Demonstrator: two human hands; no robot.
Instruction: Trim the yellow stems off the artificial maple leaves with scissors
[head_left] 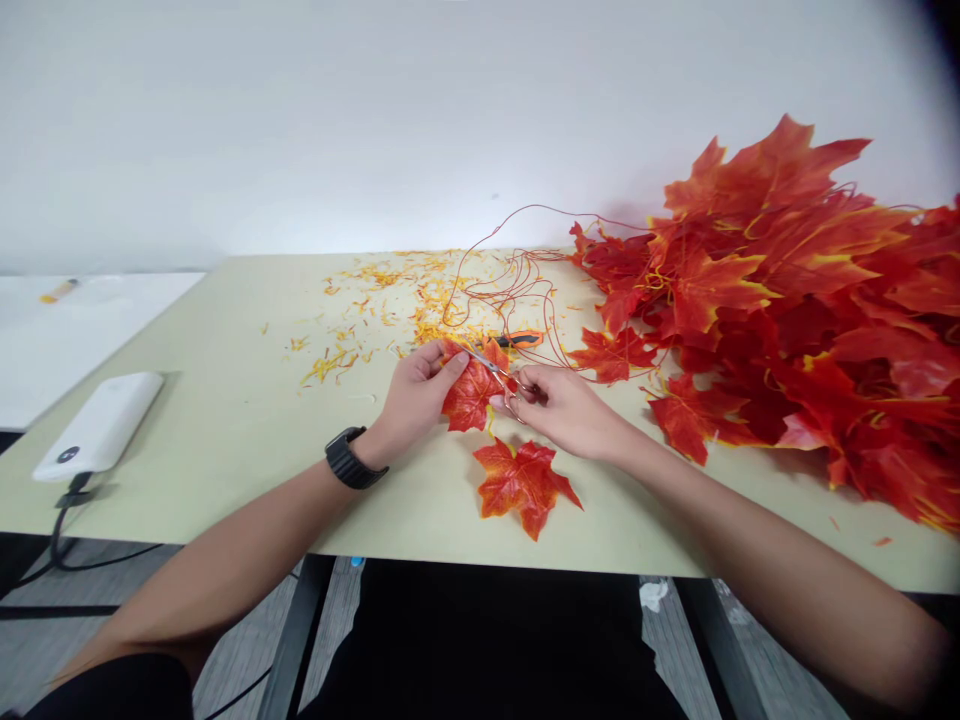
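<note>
left hand [416, 392]: thumb and fingers pinched on the upper left edge of a red artificial maple leaf [472, 400], centre of frame | right hand [561, 408]: fingers wrapped on the handles of slim metal scissors [491, 367], blades across the leaf's top | loose maple leaf [525, 485]: below both hands, lower centre | leaf heap [772, 290]: right side of frame

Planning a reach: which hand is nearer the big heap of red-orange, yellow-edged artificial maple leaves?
Right. The right hand, holding slim metal scissors, is just left of the heap; the left hand, pinching a single red-orange leaf, lies farther left.
</note>
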